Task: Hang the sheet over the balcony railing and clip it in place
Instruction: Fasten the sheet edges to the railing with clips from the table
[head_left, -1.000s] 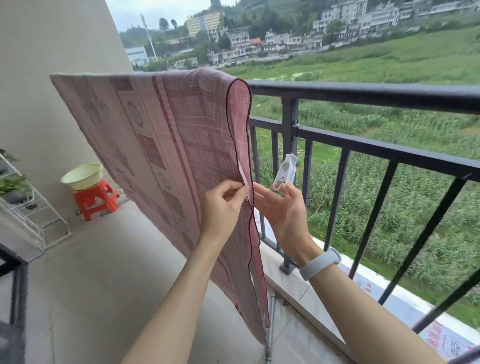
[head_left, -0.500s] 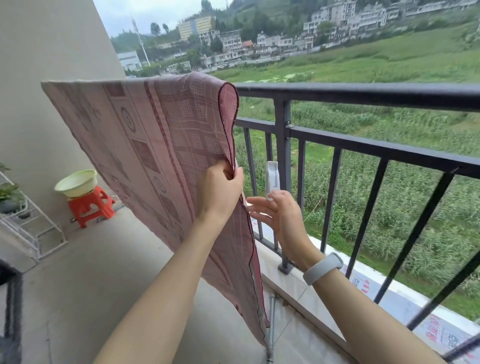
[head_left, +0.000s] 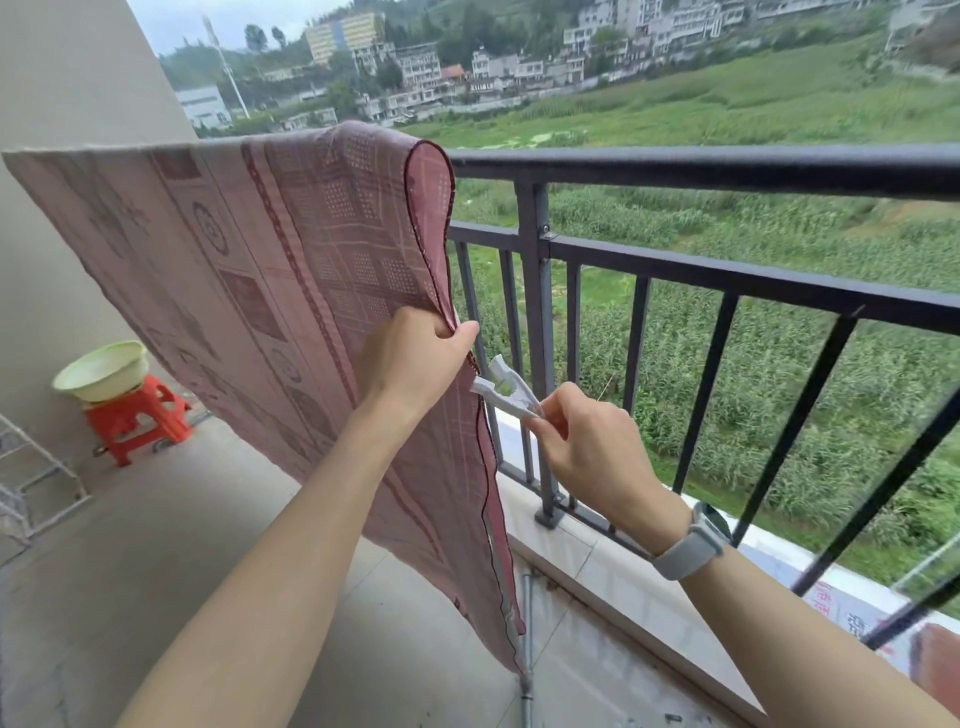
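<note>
I see the sheet (head_left: 270, 291) draped over the top rail (head_left: 675, 169), hanging down on the balcony side, with its maroon-stitched edge falling beside the post (head_left: 540, 312). My left hand (head_left: 410, 358) is closed on that edge, pinching the layers together, a little higher on the hem than a second ago. My right hand (head_left: 587, 441) squeezes the tail of the white clip (head_left: 501, 387). A moment back the clip stood upright, clear of the cloth, with its mouth shut; now it is tipped over, its mouth spread and pointed at the hem just below my left fingers, very near or touching the edge. I cannot tell whether cloth is already between its halves.

I judge the hanging part done and the clipping in hand: the clip has gone from being carried to being aimed. Next it needs pushing on far enough to catch both layers before the right hand lets go, and the left should hold the pinch until then. The risk is a shallow bite on the hem alone, which a breeze could pull free
</note>
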